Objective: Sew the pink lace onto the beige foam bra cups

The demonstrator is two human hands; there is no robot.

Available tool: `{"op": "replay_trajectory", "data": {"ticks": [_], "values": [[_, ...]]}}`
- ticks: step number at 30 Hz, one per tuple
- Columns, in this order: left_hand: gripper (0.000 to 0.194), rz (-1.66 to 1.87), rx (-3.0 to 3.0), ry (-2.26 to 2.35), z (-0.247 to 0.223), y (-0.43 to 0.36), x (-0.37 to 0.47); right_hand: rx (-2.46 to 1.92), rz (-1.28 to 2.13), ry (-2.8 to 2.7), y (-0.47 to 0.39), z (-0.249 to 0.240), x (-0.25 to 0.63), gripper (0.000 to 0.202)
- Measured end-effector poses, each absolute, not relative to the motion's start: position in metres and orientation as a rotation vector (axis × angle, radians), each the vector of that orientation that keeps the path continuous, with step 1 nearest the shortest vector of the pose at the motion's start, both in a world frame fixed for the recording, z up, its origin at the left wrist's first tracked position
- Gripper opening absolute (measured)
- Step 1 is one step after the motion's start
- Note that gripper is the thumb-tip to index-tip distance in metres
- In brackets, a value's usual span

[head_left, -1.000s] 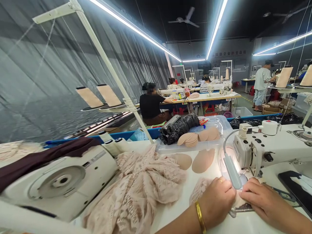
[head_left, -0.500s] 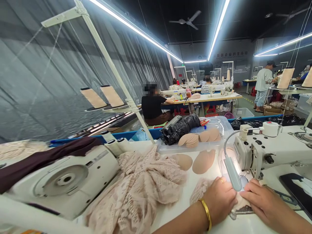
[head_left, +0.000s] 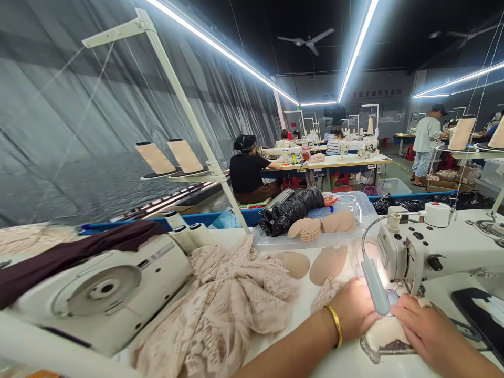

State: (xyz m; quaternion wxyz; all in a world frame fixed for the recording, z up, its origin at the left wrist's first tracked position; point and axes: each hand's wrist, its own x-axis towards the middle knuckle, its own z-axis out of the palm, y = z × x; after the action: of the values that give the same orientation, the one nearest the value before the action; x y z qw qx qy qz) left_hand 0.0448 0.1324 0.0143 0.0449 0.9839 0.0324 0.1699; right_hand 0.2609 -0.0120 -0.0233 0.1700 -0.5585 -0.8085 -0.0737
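Note:
At the sewing machine (head_left: 429, 247), both hands rest around a piece of pale beige fabric (head_left: 386, 332) on the machine bed. My left hand (head_left: 357, 308), with a gold bangle at its wrist, presses and grips the fabric from the left; its fingertips are partly behind the grey lamp (head_left: 376, 286). From the right, my right hand (head_left: 427, 328) pinches the fabric's edge, its index finger and thumb close to the needle area. The lamp hides the needle itself. Some beige lace (head_left: 325, 293) lies just left of my left hand.
A large heap of beige lace fabric (head_left: 232, 299) spreads to the left, beside a second machine (head_left: 106, 289). Beige oval pads (head_left: 328, 265) lie behind my hands. A clear plastic tray (head_left: 362, 215) holds more pads and a black plastic bundle (head_left: 293, 210). Co-workers sit farther off.
My left hand has moved slightly up and left, away from the near edge of the bed, showing more of the pale fabric. My right hand stays about where it was.

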Motion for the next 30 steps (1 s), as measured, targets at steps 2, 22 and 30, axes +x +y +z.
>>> {"op": "replay_trajectory", "data": {"ticks": [2, 22, 30], "values": [[0.01, 0.539, 3.019, 0.091, 0.014, 0.134, 0.044, -1.581, -0.226, -2.337, -0.013, -0.022, 0.26, 0.037], [0.009, 0.384, 3.079, 0.428, 0.014, 0.136, 0.052, -1.57, -0.209, -2.281, -0.009, -0.032, 0.268, 0.034], [0.027, 0.573, 2.903, 0.405, 0.021, 0.11, 0.011, -1.437, 0.608, -1.628, -0.016, -0.025, 0.227, 0.032]]}}
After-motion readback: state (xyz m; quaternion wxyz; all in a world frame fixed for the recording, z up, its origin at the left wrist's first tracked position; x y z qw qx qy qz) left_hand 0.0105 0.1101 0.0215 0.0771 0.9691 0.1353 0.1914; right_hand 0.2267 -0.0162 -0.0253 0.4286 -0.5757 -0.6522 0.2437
